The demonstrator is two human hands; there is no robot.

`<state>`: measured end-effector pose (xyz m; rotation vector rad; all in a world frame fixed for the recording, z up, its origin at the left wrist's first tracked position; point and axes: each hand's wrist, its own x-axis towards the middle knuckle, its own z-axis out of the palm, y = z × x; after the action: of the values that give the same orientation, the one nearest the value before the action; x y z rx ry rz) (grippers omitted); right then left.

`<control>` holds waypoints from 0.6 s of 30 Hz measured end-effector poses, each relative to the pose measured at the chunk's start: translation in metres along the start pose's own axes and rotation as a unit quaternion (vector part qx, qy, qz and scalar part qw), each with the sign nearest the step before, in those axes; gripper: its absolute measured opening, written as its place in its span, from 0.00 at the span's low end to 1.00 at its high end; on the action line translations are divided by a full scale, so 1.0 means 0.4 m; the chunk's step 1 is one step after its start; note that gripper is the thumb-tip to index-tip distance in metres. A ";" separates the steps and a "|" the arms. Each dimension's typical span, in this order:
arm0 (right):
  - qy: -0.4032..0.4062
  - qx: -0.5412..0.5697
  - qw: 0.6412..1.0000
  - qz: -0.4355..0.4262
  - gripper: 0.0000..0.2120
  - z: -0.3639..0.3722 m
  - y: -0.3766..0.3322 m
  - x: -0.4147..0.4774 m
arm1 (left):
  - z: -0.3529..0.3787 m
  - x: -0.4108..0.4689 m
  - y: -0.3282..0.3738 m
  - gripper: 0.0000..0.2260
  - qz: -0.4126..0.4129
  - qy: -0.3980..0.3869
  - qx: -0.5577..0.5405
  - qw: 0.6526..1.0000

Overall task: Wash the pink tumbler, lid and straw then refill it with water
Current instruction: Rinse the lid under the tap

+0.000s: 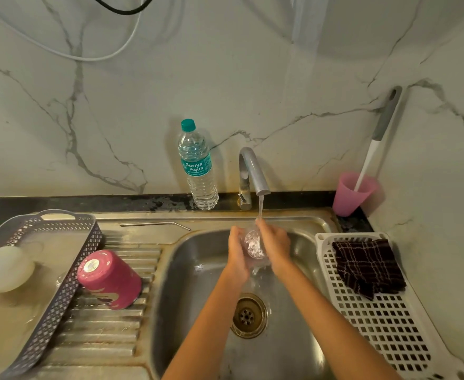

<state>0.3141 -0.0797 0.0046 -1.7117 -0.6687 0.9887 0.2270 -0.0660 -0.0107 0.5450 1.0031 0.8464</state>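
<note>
At the centre of the view, over the steel sink basin point(192, 270), a clear round plastic lid point(253, 244) is gripped between both hands: the left hand point(237, 249) is curled round its 9 o'clock edge and the right hand point(276, 244) round its 3 o'clock edge, fingers closed on it. The item is blurred and is judged to be the tumbler's lid. It is held directly under the thin stream of water point(260, 207) falling from the grey metal tap point(252, 171) at 12 o'clock. The pink metal tumbler point(110, 279) is set mouth-down on the ribbed drainboard point(110, 330) at 9 o'clock, leaning against a grey perforated plastic basket point(61, 283), so it is judged washed already. The thin bent steel straw point(155, 224) lies on the sink ledge at 10 o'clock, well apart from the hands. The step in hand is judged to be the rinsing of the lid. It is done well if the lid is turned slowly in the stream so that rim, underside and straw hole are each flushed, with the grip shifted to expose covered patches. The lid should be kept low over the round brass drain point(248, 315) so that splashing is limited, and held firmly, since wet plastic is likely slippery. A capped clear water bottle point(199, 171) stands on the table at 12 o'clock, just left of the tap.
</note>
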 end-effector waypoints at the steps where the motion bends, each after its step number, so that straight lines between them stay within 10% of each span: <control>1: -0.017 -0.091 0.994 -0.054 0.15 -0.010 0.000 0.007 | -0.007 0.002 0.000 0.23 -0.009 -0.009 0.029 1.000; 5: -0.107 -0.191 0.975 -0.039 0.20 -0.013 -0.014 0.024 | -0.004 0.002 0.002 0.22 0.018 0.013 0.139 0.990; 11: -0.135 0.160 0.969 0.135 0.19 0.001 0.019 0.010 | -0.001 0.005 0.013 0.20 -0.036 0.083 -0.015 0.996; 18: -0.090 -0.017 0.991 0.096 0.26 0.003 0.008 -0.002 | -0.015 0.021 0.014 0.16 0.097 0.068 0.274 0.954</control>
<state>0.3124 -0.0808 0.0018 -1.7537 -0.6475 1.2843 0.2218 -0.0558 -0.0136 1.0831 1.3359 0.7827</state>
